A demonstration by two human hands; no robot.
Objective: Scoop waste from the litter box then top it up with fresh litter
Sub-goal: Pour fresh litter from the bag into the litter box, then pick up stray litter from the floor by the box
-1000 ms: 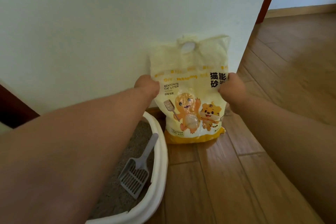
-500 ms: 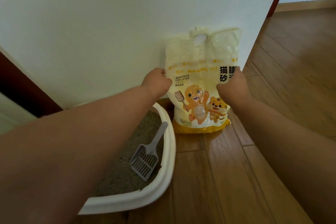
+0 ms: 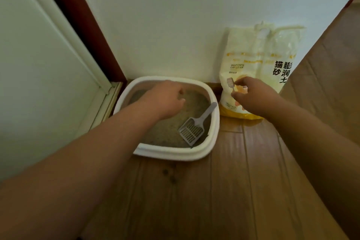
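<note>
A white litter box [image 3: 176,153] sat at centre, a grey slotted scoop [image 3: 195,126] lying in its litter at four o'clock. The left hand [image 3: 165,99] hovered above, loosely curled, holding nothing. The right hand [image 3: 253,97], apparently empty, hovered before the bentonite litter bag [image 3: 259,60] at two o'clock. Scooping looked unstarted; next, grasp the scoop's handle.

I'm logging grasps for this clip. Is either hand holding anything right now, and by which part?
Nothing is held. The left hand hovers over the litter box; the right hand is in front of the litter bag, empty. The scoop lies untouched.
</note>
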